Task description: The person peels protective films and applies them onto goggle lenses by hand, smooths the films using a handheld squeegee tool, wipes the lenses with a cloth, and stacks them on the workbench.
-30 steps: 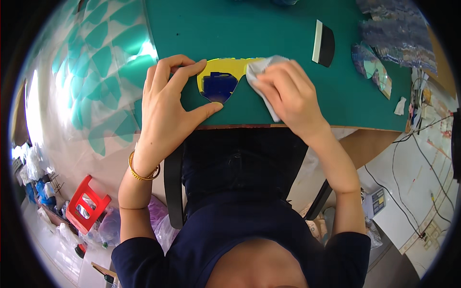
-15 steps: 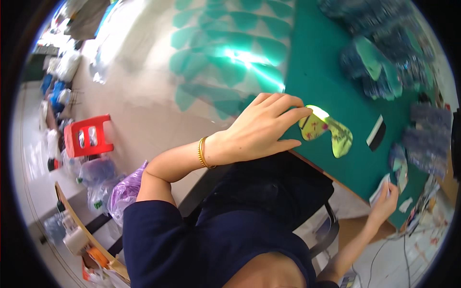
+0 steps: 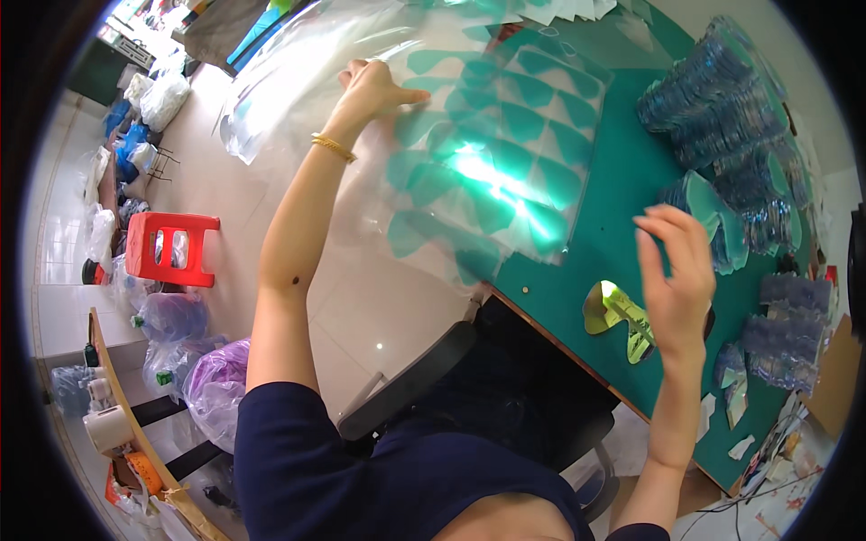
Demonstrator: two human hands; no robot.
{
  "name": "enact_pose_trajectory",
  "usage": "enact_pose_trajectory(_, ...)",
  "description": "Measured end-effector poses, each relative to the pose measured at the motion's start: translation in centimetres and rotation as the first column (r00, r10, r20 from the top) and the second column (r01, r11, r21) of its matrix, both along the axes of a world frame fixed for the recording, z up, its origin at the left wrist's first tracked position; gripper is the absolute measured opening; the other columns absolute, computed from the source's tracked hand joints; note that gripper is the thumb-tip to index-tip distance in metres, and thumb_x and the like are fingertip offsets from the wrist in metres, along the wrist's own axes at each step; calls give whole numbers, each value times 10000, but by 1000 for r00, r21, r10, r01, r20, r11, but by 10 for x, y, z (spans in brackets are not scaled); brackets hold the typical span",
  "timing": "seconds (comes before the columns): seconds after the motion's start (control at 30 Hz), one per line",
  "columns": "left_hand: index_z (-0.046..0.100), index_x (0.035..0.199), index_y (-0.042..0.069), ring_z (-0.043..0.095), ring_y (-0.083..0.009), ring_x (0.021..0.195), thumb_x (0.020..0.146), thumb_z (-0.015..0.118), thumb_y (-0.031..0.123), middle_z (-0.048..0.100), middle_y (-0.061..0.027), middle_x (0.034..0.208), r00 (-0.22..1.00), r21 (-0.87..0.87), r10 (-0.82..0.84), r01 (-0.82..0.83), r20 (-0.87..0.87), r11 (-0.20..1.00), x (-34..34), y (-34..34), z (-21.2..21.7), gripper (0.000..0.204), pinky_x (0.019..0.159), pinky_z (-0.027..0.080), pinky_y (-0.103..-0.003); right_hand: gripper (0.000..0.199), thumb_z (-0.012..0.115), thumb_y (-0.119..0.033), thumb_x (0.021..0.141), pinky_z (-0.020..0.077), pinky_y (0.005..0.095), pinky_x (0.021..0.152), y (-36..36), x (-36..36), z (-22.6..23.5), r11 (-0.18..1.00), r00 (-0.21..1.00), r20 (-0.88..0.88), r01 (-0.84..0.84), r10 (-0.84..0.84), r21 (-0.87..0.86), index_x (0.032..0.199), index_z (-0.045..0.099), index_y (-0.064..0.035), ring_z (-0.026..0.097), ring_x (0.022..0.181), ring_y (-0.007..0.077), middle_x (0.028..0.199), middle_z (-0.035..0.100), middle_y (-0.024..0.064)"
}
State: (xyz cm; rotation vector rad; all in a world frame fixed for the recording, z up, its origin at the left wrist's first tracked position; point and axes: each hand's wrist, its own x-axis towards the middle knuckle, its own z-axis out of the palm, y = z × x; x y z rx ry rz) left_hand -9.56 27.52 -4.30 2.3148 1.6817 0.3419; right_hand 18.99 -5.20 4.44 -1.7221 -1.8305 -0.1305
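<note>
My left hand (image 3: 368, 90) is over a large clear plastic sheet (image 3: 586, 162) that carries rows of green lens-shaped areas. Its thumb stretches away from the bent fingers, and whether it touches the sheet is unclear. My right hand (image 3: 677, 275) is raised above the green table, fingers curved and apart from the thumb, with nothing visible between them. Just left of it lies a shiny yellow mirrored goggle lens (image 3: 606, 309), partly hidden by that hand. A white piece (image 3: 706, 415) rests by the table's near edge, beside my right forearm.
Tall stacks of bluish clear lenses (image 3: 713, 99) line the far right of the green table (image 3: 622, 216). White scraps (image 3: 741, 447) lie at its right end. On the floor at left are a red stool (image 3: 173, 248) and a purple plastic bag (image 3: 216, 383).
My left hand has moved from beside the yellow lens up and left over the plastic sheet. My right hand has let go of the white piece and risen beside the lens. The view has shifted.
</note>
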Motion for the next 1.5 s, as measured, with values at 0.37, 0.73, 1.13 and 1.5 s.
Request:
enact_pose_trajectory(0.37,685,902,-60,618,-136,672,711,855,225,673,-76,777,893,-221,30,79,448,972,20,9,6,383,639,515,-294,126,654,-90,880,509,367,780,158,-52,-37,951,940,-202,-296,274,-86,994,676,-40,648,912,289,981,673,117)
enact_pose_trajectory(0.73,709,1030,-5,595,-65,789,860,734,66,691,-13,901,447,4,-270,511,853,860,43,-36,31,185,725,488,-217,156,705,-172,882,510,301,697,219,-52,-19,940,920,-199,-315,337,133,963,743,-44,666,749,210,862,703,97)
enact_pose_trajectory(1.13,582,1337,94,598,-224,1035,797,788,320,631,-160,1102,957,545,-244,123,157,830,48,-31,12,620,925,466,-351,45,696,-32,884,444,218,611,111,18,49,750,963,-234,254,-135,611,865,685,8,564,641,85,720,642,23)
enact_pose_trajectory(1.5,601,1043,2,595,-115,770,965,641,145,639,-61,877,96,-322,544,885,833,336,113,-257,62,167,693,482,-250,356,851,-80,699,451,311,658,-47,10,-12,902,947,224,-293,228,317,1021,700,-93,594,767,193,933,622,22)
